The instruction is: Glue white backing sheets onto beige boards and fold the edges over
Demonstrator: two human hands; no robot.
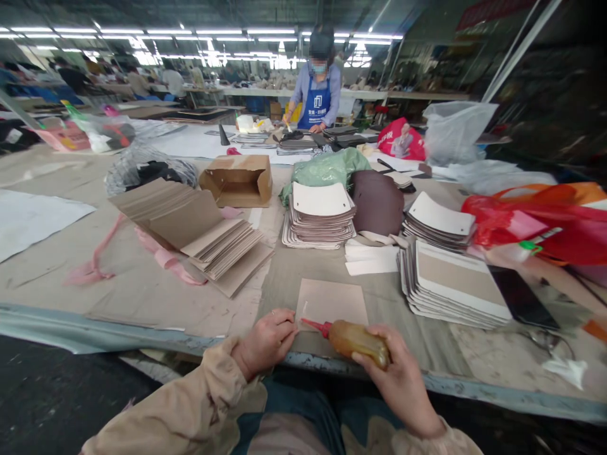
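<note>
A flat beige rectangular sheet (336, 300) lies on the table in front of me, with a small pale mark near its left side. My left hand (269, 340) is closed, its fingertips at the sheet's lower left corner, seemingly pinching the edge. In my right hand (396, 373) is an amber squeeze glue bottle (358, 340), tilted on its side. Its red nozzle points left, with the tip over the sheet's lower left part. Whether the tip touches the sheet I cannot tell.
Brown card pieces (227, 246) lie stacked at left, near an open cardboard box (237, 180). Curved white-topped pieces (320, 218) are piled ahead. At right are more stacked panels (450, 284), a black phone (521, 297) and a red bag (535, 221). A co-worker (317, 88) stands across the table.
</note>
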